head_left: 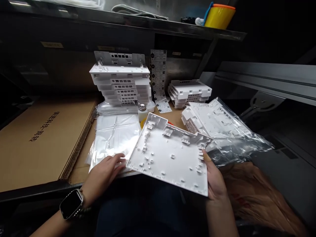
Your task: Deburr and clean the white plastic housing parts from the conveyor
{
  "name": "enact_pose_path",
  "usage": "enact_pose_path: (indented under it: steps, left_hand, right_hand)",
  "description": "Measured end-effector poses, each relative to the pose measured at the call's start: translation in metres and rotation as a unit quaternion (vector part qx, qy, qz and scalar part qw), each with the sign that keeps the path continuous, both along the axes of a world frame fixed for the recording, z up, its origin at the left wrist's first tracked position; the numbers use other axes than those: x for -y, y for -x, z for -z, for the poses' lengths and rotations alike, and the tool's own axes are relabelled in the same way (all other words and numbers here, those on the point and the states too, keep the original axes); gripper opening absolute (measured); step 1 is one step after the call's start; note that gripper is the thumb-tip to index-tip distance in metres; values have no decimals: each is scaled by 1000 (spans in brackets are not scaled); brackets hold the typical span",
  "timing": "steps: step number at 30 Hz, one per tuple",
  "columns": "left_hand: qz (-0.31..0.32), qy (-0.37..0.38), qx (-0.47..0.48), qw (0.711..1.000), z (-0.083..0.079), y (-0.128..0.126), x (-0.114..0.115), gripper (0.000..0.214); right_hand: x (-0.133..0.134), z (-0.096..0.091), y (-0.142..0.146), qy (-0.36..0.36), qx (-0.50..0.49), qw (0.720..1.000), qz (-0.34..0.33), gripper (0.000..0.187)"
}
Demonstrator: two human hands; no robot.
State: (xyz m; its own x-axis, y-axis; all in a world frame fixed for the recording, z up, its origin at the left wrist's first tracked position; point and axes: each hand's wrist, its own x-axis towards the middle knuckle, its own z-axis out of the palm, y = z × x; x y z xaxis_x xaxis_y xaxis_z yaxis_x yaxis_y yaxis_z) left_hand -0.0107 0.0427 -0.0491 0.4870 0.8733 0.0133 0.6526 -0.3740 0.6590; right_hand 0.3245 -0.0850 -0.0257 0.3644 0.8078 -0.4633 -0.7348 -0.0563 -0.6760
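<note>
A flat white plastic housing panel (170, 154), its inner side up with small clips and posts, is held tilted above my lap. My right hand (214, 177) grips its right edge, thumb on top. At the panel's left corner my left hand (106, 172), a smartwatch (71, 204) on its wrist, rests with fingers stretched out on a stack of clear plastic bags (116, 135).
A tall stack of white housings (120, 82) and a lower stack (189, 92) stand at the back. More housings lie in a clear bag (222, 128) on the right. Flattened cardboard (41, 141), a small bottle (142, 112), a label strip (159, 79) and a yellow cup (219, 15) on the shelf.
</note>
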Motion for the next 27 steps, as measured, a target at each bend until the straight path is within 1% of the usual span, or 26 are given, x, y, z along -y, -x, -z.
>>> enact_pose_path:
  steps: [2,7,9,12,13,16,18,21,24,27]
  left_hand:
    - [12,-13,-27,999,0,0,-5,36]
    - [30,-14,-56,998,-7,-1,-23,26]
    - [33,-9,-57,998,-6,0,-26,30]
    - [36,-5,-61,997,-1,-1,-19,46]
    - [34,-5,-62,997,1,-2,-15,47]
    - [26,2,-54,998,4,-4,-5,31]
    - [24,14,-36,999,3,-3,-6,24]
    - [19,49,6,999,-2,1,-21,18]
    - [21,104,60,993,-6,6,-41,33]
    - [26,136,98,985,-10,8,-56,34]
  right_hand:
    - [2,-1,1,2,2,1000,8,54]
    - [4,1,4,20,-14,999,36,50]
    - [5,3,4,28,-5,999,43,49]
    - [6,7,2,44,5,997,56,52]
    - [7,9,1,52,3,997,61,53]
    - [9,11,-2,68,-6,995,74,54]
    - [12,12,-3,70,11,994,83,53]
    - [16,12,-4,65,46,992,96,52]
    - [20,13,-4,65,45,993,86,56]
    - [23,14,-4,77,46,994,67,60]
